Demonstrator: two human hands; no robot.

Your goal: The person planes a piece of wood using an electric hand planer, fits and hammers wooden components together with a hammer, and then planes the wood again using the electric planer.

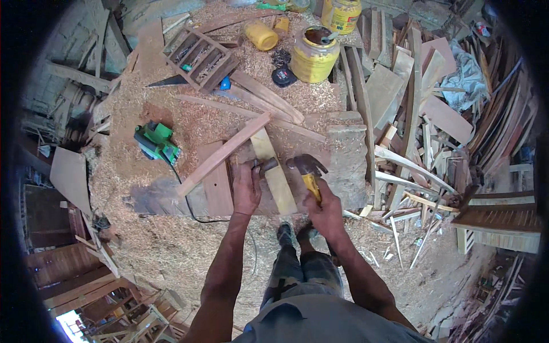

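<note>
My right hand [325, 207] is wrapped around the yellow handle of a claw hammer [310, 182]. The hammer's dark head is just right of a pale wooden bar [281, 190] on the workbench [343, 171]. My left hand [247, 188] is closed at the bar's left side, at one end of a short dark piece [266, 165] lying across the bar. What kind of piece it is, I cannot make out. Left of that hand, a long reddish wooden strip [223, 154] lies slanted over a wider board [217, 191].
A green corded power tool [157, 141] sits at the left. Farther back are a divided wooden box [200, 60] of small hardware, a yellow tub [314, 60] and a yellow jar [261, 35]. Wood shavings cover much of the surface. Offcuts [412, 166] pile up at the right.
</note>
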